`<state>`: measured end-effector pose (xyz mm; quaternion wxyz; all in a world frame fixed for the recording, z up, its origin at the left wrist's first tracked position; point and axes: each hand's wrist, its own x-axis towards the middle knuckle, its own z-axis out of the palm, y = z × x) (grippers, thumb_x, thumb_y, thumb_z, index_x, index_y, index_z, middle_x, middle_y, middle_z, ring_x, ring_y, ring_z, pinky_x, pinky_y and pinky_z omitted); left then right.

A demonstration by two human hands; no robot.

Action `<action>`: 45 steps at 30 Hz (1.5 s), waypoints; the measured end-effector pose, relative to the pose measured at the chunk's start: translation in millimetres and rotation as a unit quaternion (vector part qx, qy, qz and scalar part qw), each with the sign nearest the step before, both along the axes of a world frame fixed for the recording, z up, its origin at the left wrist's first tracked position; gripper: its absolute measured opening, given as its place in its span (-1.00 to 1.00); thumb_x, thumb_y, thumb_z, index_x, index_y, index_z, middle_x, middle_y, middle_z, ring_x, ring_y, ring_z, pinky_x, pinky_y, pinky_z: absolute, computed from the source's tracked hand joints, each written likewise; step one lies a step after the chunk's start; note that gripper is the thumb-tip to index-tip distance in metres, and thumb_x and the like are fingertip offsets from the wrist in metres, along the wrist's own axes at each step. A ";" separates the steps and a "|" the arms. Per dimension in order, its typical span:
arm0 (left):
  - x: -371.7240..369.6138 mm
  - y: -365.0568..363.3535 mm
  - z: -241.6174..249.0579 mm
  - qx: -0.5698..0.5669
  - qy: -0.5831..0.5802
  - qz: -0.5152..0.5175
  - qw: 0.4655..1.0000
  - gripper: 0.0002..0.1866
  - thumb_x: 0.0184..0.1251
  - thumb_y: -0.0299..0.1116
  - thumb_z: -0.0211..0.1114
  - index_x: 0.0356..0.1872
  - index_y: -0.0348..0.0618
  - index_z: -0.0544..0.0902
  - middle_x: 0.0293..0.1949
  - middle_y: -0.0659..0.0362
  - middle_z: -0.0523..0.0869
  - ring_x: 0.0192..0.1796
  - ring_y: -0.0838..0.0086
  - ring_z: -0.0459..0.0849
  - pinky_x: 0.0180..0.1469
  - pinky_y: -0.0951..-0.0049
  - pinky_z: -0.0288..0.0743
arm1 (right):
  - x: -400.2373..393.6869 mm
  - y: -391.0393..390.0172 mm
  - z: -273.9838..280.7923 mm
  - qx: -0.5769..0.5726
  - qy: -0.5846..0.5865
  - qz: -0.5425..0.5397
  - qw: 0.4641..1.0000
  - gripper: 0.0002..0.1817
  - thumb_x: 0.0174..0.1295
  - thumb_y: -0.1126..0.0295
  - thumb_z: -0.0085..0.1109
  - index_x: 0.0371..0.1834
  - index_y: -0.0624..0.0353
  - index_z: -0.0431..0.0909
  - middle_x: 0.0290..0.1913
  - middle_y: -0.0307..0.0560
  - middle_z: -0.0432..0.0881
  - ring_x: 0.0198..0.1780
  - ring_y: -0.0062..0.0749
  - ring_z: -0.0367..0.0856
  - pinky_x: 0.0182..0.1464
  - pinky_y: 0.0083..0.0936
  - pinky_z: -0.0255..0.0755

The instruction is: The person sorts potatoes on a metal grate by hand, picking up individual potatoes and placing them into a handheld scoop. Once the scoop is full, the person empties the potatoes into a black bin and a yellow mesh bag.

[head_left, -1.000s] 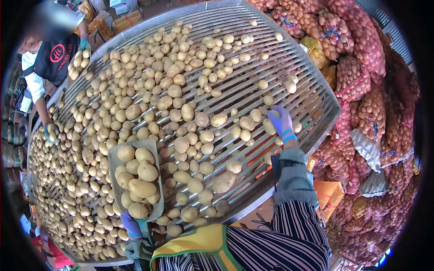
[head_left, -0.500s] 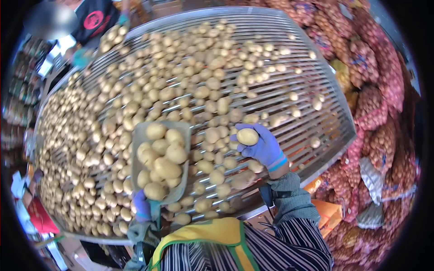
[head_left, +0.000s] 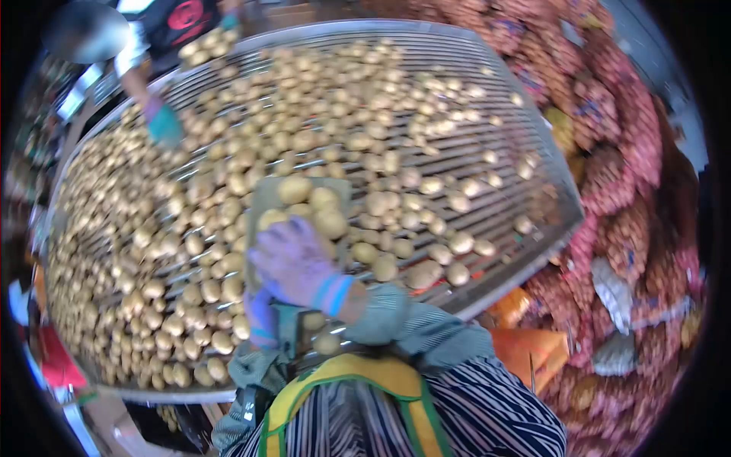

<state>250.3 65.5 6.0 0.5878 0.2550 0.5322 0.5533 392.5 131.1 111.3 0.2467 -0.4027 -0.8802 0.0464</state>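
A grey scoop (head_left: 340,185) heaped with potatoes (head_left: 326,209) is held over the slatted metal table. My left hand (head_left: 261,312), in a purple glove, is closed around the scoop's handle end at its near side. Across the potatoes in the scoop lies my right hand (head_left: 293,255), gloved in purple with a blue cuff, palm down and fingers stretched out. It covers the near part of the load, and what is under its palm is hidden. Loose potatoes (head_left: 384,266) lie on the slats close to the right of the scoop.
Potatoes spread thickly over the slatted table (head_left: 525,194), densest on the left. At the far left edge another person's gloved hand (head_left: 164,126) reaches over them, near a second load of potatoes (head_left: 209,46). Filled red mesh sacks (head_left: 620,167) are piled along the right.
My right hand has moved left from the slats onto the scoop; the potato it held is out of sight. The other person's gloved hand has reached further over the table.
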 end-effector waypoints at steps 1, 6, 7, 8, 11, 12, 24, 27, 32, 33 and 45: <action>-7.4 -0.7 -15.4 -0.006 0.059 -0.016 0.998 -0.56 0.28 -0.50 0.14 0.20 -0.37 0.45 0.03 0.11 0.63 -0.02 0.45 0.62 -0.03 0.49 0.58 | -2.6 -0.9 -1.3 0.003 -0.013 -0.029 0.999 -0.66 0.02 0.19 0.26 -0.12 0.02 0.57 -0.11 -0.12 0.51 0.02 -0.19 0.49 0.17 -0.14 0.27; -32.6 -0.9 -64.2 0.029 0.169 -0.076 0.982 -0.67 0.29 -0.60 0.09 0.08 -0.36 0.56 0.00 0.14 0.62 0.01 0.45 0.60 0.04 0.48 0.53 | 30.1 -14.8 15.8 0.039 0.147 -0.036 0.988 -0.70 0.02 0.21 0.24 -0.16 0.00 0.57 -0.13 -0.15 0.52 -0.06 -0.19 0.50 0.08 -0.16 0.33; -31.5 -5.3 -50.9 0.094 0.277 -0.090 0.952 -0.69 0.28 -0.61 0.11 0.03 -0.34 0.59 0.00 0.12 0.62 0.01 0.43 0.60 0.06 0.44 0.52 | 54.8 -18.7 19.1 0.028 0.138 -0.070 0.988 -0.70 0.02 0.22 0.25 -0.17 0.02 0.57 -0.15 -0.15 0.53 -0.09 -0.17 0.52 0.02 -0.16 0.35; -31.1 -9.3 -41.9 0.157 0.381 -0.102 0.905 -0.72 0.26 -0.62 0.12 -0.01 -0.32 0.63 0.00 0.10 0.62 0.02 0.41 0.60 0.07 0.41 0.51 | 86.0 -22.7 24.1 0.014 0.132 -0.103 0.986 -0.71 0.03 0.23 0.25 -0.18 0.03 0.57 -0.17 -0.14 0.55 -0.13 -0.15 0.53 -0.04 -0.16 0.38; -51.9 -2.3 -58.9 0.074 0.280 -0.079 0.954 -0.78 0.25 -0.59 0.10 -0.19 -0.39 0.69 -0.18 0.17 0.67 -0.14 0.48 0.63 -0.06 0.46 0.53 | 189.4 -42.1 -0.9 -0.028 0.041 -0.320 0.946 -0.66 0.01 0.27 0.34 -0.14 0.09 0.56 -0.27 -0.02 0.58 -0.26 -0.03 0.57 -0.20 -0.15 0.45; -48.3 -2.3 -52.2 0.071 0.284 -0.080 0.953 -0.78 0.25 -0.59 0.10 -0.19 -0.39 0.69 -0.18 0.17 0.67 -0.14 0.48 0.63 -0.06 0.46 0.53 | 217.0 -53.4 -7.3 -0.056 0.015 -0.443 0.894 -0.75 0.03 0.20 0.26 -0.26 0.05 0.60 -0.27 -0.02 0.63 -0.17 -0.01 0.61 -0.13 -0.13 0.48; -115.7 -19.3 -106.1 0.066 0.301 -0.048 0.950 -0.79 0.28 -0.52 0.15 -0.12 -0.29 0.67 -0.18 0.18 0.69 -0.15 0.46 0.65 -0.06 0.42 0.56 | 254.1 -61.8 -66.2 -0.157 0.063 -0.540 0.824 -0.49 0.21 -0.01 0.19 0.09 0.11 0.50 -0.08 0.17 0.55 -0.11 0.09 0.61 -0.02 -0.15 0.52; -100.7 -27.2 -119.1 0.062 0.283 0.008 0.957 -0.79 0.34 -0.44 0.07 -0.23 -0.31 0.67 -0.22 0.20 0.68 -0.15 0.52 0.60 -0.09 0.43 0.53 | 286.1 -65.0 -29.0 -0.240 0.180 -0.502 0.811 -0.59 0.16 0.11 0.26 -0.02 0.13 0.55 -0.27 0.06 0.65 -0.25 0.03 0.63 -0.13 -0.15 0.53; -103.6 -25.6 -92.6 0.105 0.381 -0.085 0.915 -0.81 0.34 -0.49 0.10 -0.13 -0.29 0.64 -0.17 0.17 0.69 -0.16 0.50 0.63 -0.09 0.43 0.55 | 430.2 -42.8 -33.5 -0.025 -0.038 -0.621 0.782 -0.63 0.16 0.10 0.23 -0.08 0.09 0.60 -0.21 0.09 0.65 -0.13 0.03 0.61 -0.08 -0.14 0.52; -109.2 -26.5 -101.3 0.115 0.423 -0.107 0.893 -0.77 0.35 -0.48 0.13 -0.03 -0.28 0.61 -0.12 0.17 0.69 -0.14 0.47 0.65 -0.05 0.41 0.58 | 449.0 -39.0 -50.0 -0.012 -0.079 -0.649 0.757 -0.62 0.16 0.10 0.22 -0.06 0.08 0.60 -0.13 0.10 0.64 -0.05 0.05 0.59 -0.04 -0.13 0.51; -82.7 -39.7 -73.9 0.119 0.459 -0.075 0.877 -0.84 0.30 -0.52 0.16 -0.15 -0.28 0.64 -0.21 0.23 0.68 -0.21 0.56 0.62 -0.13 0.51 0.52 | 488.4 23.1 -37.3 -0.118 0.210 -0.615 0.751 -0.62 0.16 0.05 0.23 -0.18 0.13 0.73 -0.29 0.05 0.75 -0.18 -0.06 0.73 -0.05 -0.33 0.55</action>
